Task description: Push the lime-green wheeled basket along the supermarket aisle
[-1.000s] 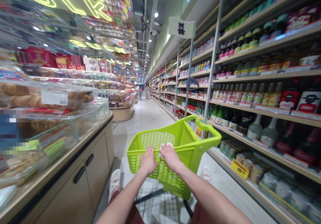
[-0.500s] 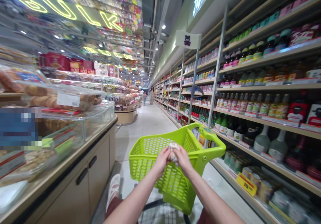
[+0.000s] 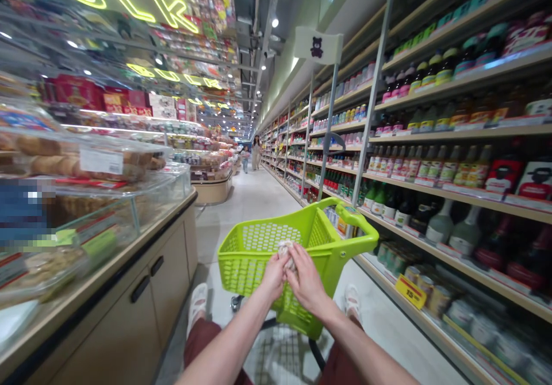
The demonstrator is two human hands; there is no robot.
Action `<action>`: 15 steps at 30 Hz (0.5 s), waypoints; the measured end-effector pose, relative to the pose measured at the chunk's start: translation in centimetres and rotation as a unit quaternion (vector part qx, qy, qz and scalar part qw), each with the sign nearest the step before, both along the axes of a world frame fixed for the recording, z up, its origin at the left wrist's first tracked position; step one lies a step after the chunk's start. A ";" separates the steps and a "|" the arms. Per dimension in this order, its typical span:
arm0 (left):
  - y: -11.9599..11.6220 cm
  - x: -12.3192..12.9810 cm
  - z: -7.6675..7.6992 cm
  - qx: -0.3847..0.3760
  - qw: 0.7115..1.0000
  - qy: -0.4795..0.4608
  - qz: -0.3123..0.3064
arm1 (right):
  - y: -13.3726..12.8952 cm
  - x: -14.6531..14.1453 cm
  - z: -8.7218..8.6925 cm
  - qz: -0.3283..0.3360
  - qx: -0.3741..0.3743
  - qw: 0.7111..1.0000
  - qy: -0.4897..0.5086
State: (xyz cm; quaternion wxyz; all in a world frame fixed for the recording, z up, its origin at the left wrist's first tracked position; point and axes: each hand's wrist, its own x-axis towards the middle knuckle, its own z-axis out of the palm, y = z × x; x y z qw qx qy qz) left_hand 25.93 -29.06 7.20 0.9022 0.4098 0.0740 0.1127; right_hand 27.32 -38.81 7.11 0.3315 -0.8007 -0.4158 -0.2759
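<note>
My left hand [image 3: 273, 277] and my right hand [image 3: 304, 274] meet at the near side of a bright green shopping cart [image 3: 254, 276]. Between them is a crumpled whitish cloth [image 3: 285, 247] with darker marks, mostly covered by my fingers; whether it is fabric or paper I cannot tell. Both hands are closed around it, the right one lying partly over it with its fingers bent. The cart's basket has perforated sides, and its handle [image 3: 366, 237] points to the right, away from my hands.
Shelves of bottles [image 3: 435, 169] and cans line the right side, with a yellow price tag [image 3: 410, 291] low down. A counter [image 3: 142, 293] with packaged baked goods runs along the left. Two people [image 3: 256, 152] are farther down the aisle. A bear-print flag [image 3: 318, 46] stands on a pole.
My hands have drawn closer together, and the right one now covers more of the crumpled cloth. The view has shifted slightly, so the cart appears a little higher and farther left.
</note>
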 end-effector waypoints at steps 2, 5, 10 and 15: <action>-0.9 -0.7 -0.9 -0.013 0.999 0.014 -0.031 | -0.4 -0.3 -2.0 -0.009 -0.015 0.999 0.043; -1.9 -1.8 -2.1 -0.023 0.993 0.060 -0.099 | -1.8 0.4 -4.5 -0.021 -0.025 0.997 0.066; -1.5 -1.3 -4.2 0.242 0.955 0.124 -0.114 | -7.2 4.1 -3.0 -0.066 0.007 0.996 -0.061; -0.4 -0.2 -7.8 0.472 0.868 0.157 -0.010 | -10.4 7.2 -2.2 -0.094 -0.006 0.987 -0.127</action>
